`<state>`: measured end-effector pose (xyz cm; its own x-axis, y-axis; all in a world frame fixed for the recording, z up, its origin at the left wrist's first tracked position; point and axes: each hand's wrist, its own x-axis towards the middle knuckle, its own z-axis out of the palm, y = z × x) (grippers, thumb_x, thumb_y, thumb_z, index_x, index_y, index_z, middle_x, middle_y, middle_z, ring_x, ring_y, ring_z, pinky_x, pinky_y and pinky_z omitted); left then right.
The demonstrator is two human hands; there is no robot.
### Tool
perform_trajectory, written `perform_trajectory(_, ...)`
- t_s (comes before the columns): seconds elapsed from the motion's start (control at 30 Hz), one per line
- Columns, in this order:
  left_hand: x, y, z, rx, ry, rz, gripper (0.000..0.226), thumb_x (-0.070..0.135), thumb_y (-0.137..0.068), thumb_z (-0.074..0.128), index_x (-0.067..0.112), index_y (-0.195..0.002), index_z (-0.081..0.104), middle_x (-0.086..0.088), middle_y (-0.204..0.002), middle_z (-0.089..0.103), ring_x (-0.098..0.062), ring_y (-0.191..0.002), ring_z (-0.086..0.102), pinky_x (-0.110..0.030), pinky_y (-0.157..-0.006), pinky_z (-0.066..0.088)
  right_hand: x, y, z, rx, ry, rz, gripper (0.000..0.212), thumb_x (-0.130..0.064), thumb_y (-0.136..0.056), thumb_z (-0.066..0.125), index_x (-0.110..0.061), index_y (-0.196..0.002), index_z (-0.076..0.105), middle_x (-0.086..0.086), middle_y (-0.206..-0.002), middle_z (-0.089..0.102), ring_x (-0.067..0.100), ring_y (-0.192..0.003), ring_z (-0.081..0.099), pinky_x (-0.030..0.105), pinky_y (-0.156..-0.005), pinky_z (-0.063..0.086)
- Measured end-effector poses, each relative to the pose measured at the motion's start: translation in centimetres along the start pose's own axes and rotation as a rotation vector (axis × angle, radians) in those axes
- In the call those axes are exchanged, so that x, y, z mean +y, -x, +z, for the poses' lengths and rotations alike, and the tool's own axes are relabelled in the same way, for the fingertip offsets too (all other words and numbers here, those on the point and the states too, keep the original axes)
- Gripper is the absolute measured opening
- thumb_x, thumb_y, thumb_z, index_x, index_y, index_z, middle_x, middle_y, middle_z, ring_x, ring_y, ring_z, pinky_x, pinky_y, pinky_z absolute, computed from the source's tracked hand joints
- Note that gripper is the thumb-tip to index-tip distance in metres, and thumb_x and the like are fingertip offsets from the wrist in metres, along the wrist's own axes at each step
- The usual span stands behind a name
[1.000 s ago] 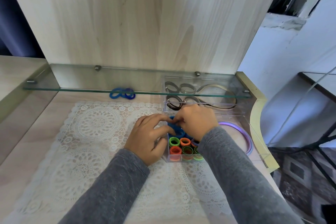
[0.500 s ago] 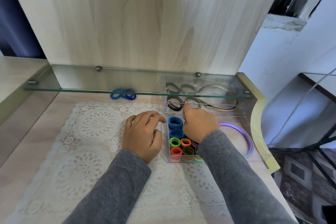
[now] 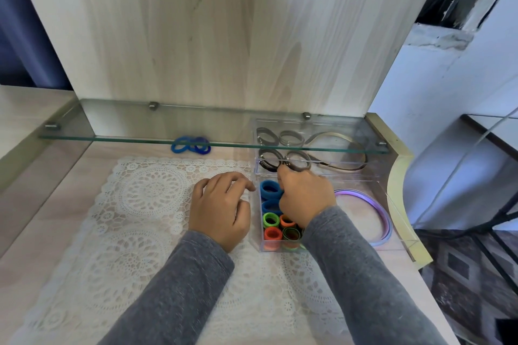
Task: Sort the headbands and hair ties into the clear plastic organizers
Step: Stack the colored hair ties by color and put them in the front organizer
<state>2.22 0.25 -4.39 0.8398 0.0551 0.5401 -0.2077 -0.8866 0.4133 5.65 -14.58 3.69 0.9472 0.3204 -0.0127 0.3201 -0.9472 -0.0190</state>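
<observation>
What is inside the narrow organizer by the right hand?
Two blue hair ties at the back, green hair ties and orange hair ties nearer. The right hand covers the right side of the organizer, hiding what lies there.

lace mat (image 3: 145, 204) on desk (image 3: 42, 221) | glass shelf (image 3: 168, 131) above | rug (image 3: 462, 274) right

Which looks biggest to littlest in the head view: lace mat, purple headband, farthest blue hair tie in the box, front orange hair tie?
lace mat
purple headband
blue hair tie
orange hair tie, smallest despite sitting nearer
</observation>
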Motion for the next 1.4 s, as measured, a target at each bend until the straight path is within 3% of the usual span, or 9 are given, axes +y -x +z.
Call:
perform_trajectory(0.13,0.0,0.0,-0.1,0.015,-0.023,-0.034,0.032,0.023,-0.072,0.037,0.031,-0.092,0.061,0.015,-0.101,0.059,-0.008,-0.096,0.054,-0.03,-0.09,0.027,0.3,0.4,0.0,0.076,-0.018,0.023,0.015,-0.013,-0.086,0.048,-0.02,-0.098,0.041,0.005,-0.097,0.063,0.024,-0.084,0.052,0.036,-0.074,0.041)
perform_trajectory(0.3,-1.1,-0.2,-0.5,0.036,-0.074,-0.153,0.031,0.022,-0.072,0.045,0.029,-0.096,0.062,0.013,-0.1,0.061,-0.012,-0.093,0.056,-0.032,-0.091,0.033,-0.1,0.8,-0.1,0.169,-0.011,0.04,0.025,-0.014,-0.085,0.046,-0.018,-0.11,0.048,0.002,-0.102,0.065,0.025,-0.099,0.054,0.039,-0.083,0.043)
perform_trajectory(0.57,-3.9,-0.1,-1.9,-0.028,-0.188,-0.246,0.048,0.042,-0.082,0.037,0.026,-0.123,0.057,0.004,-0.136,0.053,-0.019,-0.129,0.045,-0.045,-0.112,0.024,-3.2,1.0,2.3,0.445,-0.208,-0.031,0.022,-0.021,-0.084,0.048,-0.016,-0.104,0.056,0.001,-0.096,0.065,0.024,-0.087,0.058,0.035,-0.072,0.045)
perform_trajectory(0.7,-5.0,0.2,-2.8,-0.105,-0.248,-0.275,0.065,0.053,-0.081,0.021,0.03,-0.135,0.047,0.004,-0.149,0.04,-0.019,-0.141,0.03,-0.044,-0.117,0.013,-5.8,0.7,3.4,0.458,-0.26,-0.093,0.024,-0.025,-0.088,0.048,-0.016,-0.109,0.056,0.001,-0.102,0.064,0.021,-0.091,0.058,0.038,-0.076,0.05)
perform_trajectory(0.83,-6.1,0.4,-3.8,-0.09,-0.272,-0.299,0.068,0.055,-0.08,0.017,0.029,-0.137,0.045,0.004,-0.151,0.037,-0.018,-0.142,0.027,-0.044,-0.117,0.009,-8.6,0.1,3.9,0.486,-0.285,-0.144,0.025,-0.025,-0.086,0.052,-0.014,-0.108,0.058,0.003,-0.104,0.065,0.024,-0.093,0.06,0.04,-0.077,0.051)
perform_trajectory(1.0,-7.4,0.3,-4.8,-0.125,-0.307,-0.321,0.075,0.058,-0.078,0.012,0.031,-0.143,0.037,0.005,-0.156,0.027,-0.018,-0.145,0.019,-0.043,-0.117,0.004,-10.6,-1.4,4.8,0.384,-0.36,-0.174,0.039,-0.023,-0.091,0.046,-0.011,-0.127,0.051,0.006,-0.126,0.057,0.024,-0.114,0.053,0.037,-0.093,0.044)
perform_trajectory(1.17,-9.0,-0.1,-4.6,-0.294,-0.361,-0.4,0.066,0.054,-0.091,0.022,0.03,-0.152,0.011,0.003,-0.161,0.004,-0.019,-0.148,0.002,-0.043,-0.119,-0.002,-11.5,-3.1,7.1,0.128,-0.327,-0.074,0.056,-0.025,-0.097,0.036,-0.007,-0.148,0.022,0.012,-0.153,0.026,0.026,-0.141,0.022,0.04,-0.115,0.021)
perform_trajectory(1.27,-9.4,-0.4,-4.4,-0.337,-0.371,-0.418,0.066,0.052,-0.094,0.027,0.03,-0.152,0.007,0.001,-0.161,0.001,-0.021,-0.148,0.0,-0.044,-0.119,0.0,-11.8,-3.7,7.8,0.059,-0.31,-0.002,0.061,-0.031,-0.096,0.032,-0.008,-0.149,0.014,0.012,-0.157,0.013,0.028,-0.144,0.01,0.043,-0.117,0.008)
perform_trajectory(1.4,-10.0,-1.5,-4.1,-0.37,-0.394,-0.425,0.065,0.053,-0.094,0.025,0.03,-0.152,0.009,0.001,-0.161,0.003,-0.021,-0.148,0.002,-0.044,-0.119,0.001,-12.2,-4.8,7.8,0.057,-0.314,0.013,0.062,-0.032,-0.094,0.032,-0.008,-0.149,0.015,0.013,-0.157,0.011,0.029,-0.144,0.008,0.043,-0.118,0.005)
